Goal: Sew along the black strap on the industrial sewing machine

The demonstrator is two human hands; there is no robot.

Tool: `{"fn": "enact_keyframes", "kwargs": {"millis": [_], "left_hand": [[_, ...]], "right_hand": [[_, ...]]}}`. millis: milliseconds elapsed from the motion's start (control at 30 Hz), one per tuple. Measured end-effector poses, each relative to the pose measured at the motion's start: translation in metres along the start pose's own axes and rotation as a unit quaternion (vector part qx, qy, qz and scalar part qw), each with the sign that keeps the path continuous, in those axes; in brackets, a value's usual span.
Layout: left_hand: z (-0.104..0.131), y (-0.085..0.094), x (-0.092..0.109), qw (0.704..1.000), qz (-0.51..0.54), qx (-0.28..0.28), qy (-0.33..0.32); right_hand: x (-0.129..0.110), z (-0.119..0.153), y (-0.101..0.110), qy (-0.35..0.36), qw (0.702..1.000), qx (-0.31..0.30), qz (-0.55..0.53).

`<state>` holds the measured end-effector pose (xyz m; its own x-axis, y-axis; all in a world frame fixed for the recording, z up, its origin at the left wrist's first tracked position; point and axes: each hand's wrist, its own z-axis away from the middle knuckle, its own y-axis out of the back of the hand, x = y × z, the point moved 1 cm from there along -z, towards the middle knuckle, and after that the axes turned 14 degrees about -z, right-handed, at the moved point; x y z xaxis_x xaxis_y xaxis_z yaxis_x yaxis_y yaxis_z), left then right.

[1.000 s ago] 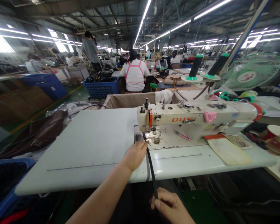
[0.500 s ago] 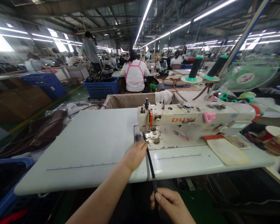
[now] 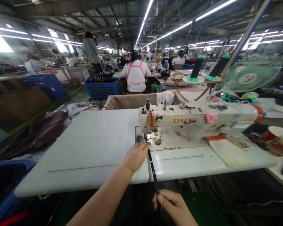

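Note:
A narrow black strap [image 3: 153, 169] runs from beneath the presser foot of the sewing machine [image 3: 198, 121], over the table's front edge, down toward my lap. Close to the needle plate [image 3: 153, 137], my left hand [image 3: 137, 156] has its fingers curled together on the strap's upper part; the fingertips are partly hidden. Below the table edge, my right hand [image 3: 171, 203] pinches the strap between thumb and fingers. Between the two hands the strap is fairly straight and shows a few small light marks.
Pink-handled snips [image 3: 183, 136] lie on the machine bed. A yellowish pad [image 3: 228, 152] rests to the right. Two thread cones [image 3: 196, 69] and a green fan [image 3: 251, 77] stand behind. A blue basket [image 3: 11, 166] is at left; a seated co-worker [image 3: 136, 75] is ahead.
Light marks now show on the strap between my hands, where it looked mostly plain black before. Both hands have stayed almost in place.

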<state>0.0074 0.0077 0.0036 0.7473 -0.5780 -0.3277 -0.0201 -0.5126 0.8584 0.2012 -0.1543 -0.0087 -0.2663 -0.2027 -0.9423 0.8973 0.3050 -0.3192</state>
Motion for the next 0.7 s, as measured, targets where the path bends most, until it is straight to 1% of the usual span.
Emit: {"fn": "enact_keyframes", "kwargs": {"millis": [133, 333, 467, 600, 700], "left_hand": [[-0.0008, 0.0017, 0.0002, 1.0, 0.009, 0.0, 0.005], [-0.0016, 0.0058, 0.0001, 1.0, 0.01, 0.006, 0.005], [-0.0006, 0.0048, 0.0003, 1.0, 0.009, 0.009, 0.007], [-0.0006, 0.0037, 0.0007, 1.0, 0.005, 0.005, -0.006], [-0.0016, 0.0022, 0.0002, 1.0, 0.011, 0.004, 0.007]], "right_hand": [[0.0004, 0.0014, 0.0001, -0.004, 1.0, -0.014, -0.004], [-0.0028, 0.0015, -0.0007, -0.007, 1.0, -0.011, -0.007], [-0.005, 0.0012, -0.0011, -0.006, 1.0, -0.012, -0.002], [-0.0033, 0.0013, -0.0003, 0.002, 1.0, -0.013, 0.001], [-0.0012, 0.0013, 0.0004, 0.003, 1.0, -0.014, -0.001]]}}
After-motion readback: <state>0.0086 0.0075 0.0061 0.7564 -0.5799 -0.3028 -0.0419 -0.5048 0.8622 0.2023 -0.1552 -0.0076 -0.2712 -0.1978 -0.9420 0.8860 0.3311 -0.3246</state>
